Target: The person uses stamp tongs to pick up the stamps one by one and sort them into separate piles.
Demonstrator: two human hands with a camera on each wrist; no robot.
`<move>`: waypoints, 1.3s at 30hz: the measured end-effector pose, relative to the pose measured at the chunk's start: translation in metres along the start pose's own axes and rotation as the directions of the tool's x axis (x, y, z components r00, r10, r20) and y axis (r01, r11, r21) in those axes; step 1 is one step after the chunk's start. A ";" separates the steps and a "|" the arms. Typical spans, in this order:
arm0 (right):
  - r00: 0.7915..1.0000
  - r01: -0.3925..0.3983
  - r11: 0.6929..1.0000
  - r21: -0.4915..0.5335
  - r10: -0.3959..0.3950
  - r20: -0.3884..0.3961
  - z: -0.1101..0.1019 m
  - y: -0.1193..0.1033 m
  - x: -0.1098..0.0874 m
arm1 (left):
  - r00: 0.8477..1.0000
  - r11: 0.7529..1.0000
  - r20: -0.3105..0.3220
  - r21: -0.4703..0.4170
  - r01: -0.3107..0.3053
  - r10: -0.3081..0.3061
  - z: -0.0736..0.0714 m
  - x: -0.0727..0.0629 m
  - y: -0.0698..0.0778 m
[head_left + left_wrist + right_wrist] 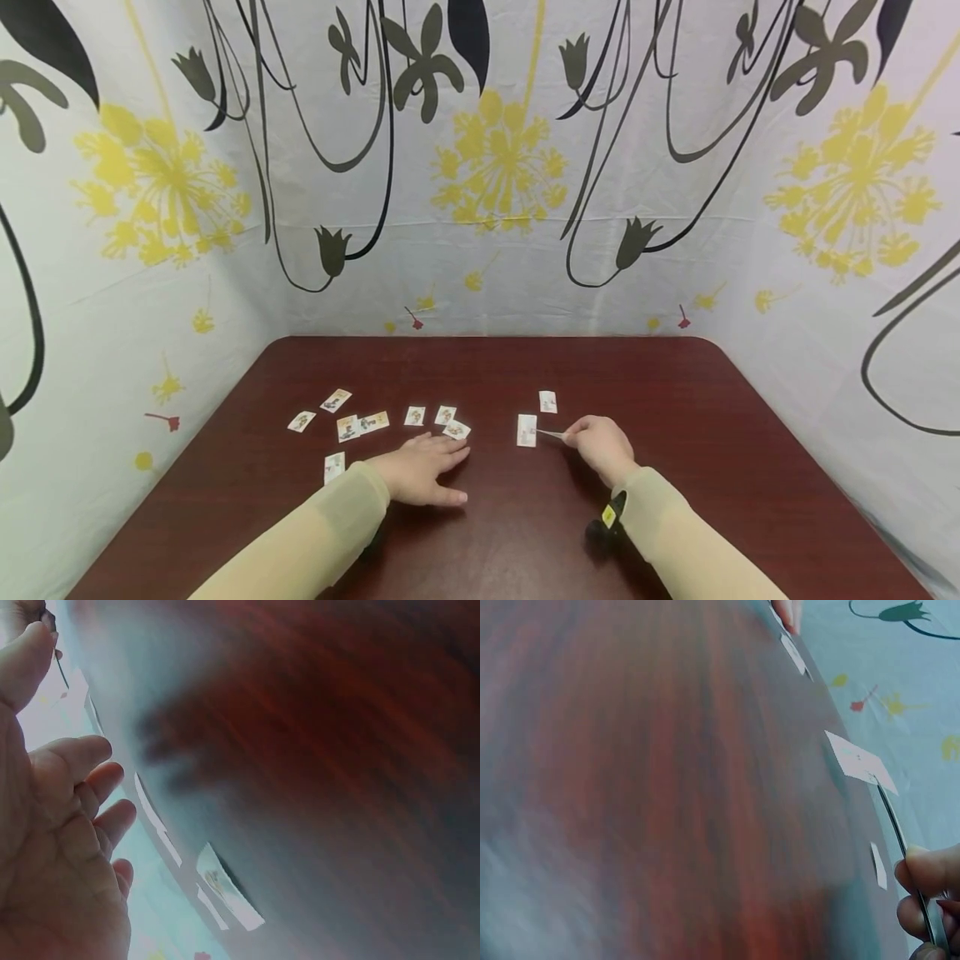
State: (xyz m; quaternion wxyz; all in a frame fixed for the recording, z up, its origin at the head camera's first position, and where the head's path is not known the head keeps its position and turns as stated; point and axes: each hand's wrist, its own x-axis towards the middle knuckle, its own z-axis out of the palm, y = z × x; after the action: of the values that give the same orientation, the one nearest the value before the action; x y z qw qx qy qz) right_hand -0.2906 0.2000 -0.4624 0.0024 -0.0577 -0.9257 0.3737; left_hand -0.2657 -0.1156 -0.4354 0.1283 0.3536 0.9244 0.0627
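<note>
My right hand pinches a pair of thin metal tweezers between thumb and fingers. At the tweezers' tip is a pale postage stamp with a toothed edge, tilted off the table in the right wrist view; the head view shows the same stamp left of the hand. Just behind it another small stamp lies flat. My left hand is held palm down with fingers spread, low over the table and holding nothing. Beyond its fingertips lie two overlapping stamps, and a single stamp is close by.
Farther left on the dark red table are an overlapping pair of stamps and two loose ones near the left edge. One stamp sits beside my left sleeve. A patterned curtain surrounds the table's back and sides.
</note>
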 end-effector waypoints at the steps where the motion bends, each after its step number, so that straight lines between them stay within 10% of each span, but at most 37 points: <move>1: 1.000 -0.002 1.000 -0.001 0.002 0.000 -0.002 0.001 0.001 | 1.000 1.000 -0.002 -0.001 0.009 -0.009 0.000 0.000 -0.001; 17: 1.000 -0.023 1.000 0.007 0.023 -0.014 -0.029 0.013 0.021 | 0.991 0.991 -0.014 0.003 0.136 -0.136 0.010 0.010 -0.021; 39: 0.997 -0.077 0.997 0.022 0.077 -0.015 -0.036 0.018 0.040 | 0.995 0.995 -0.027 0.016 0.095 -0.094 0.002 -0.003 -0.004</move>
State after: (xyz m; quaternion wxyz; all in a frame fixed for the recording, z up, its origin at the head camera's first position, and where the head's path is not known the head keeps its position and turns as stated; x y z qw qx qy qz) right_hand -0.3271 0.2421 -0.4505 -0.0039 -0.0963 -0.9187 0.3830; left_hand -0.2652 -0.1209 -0.4379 0.1159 0.3096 0.9423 0.0532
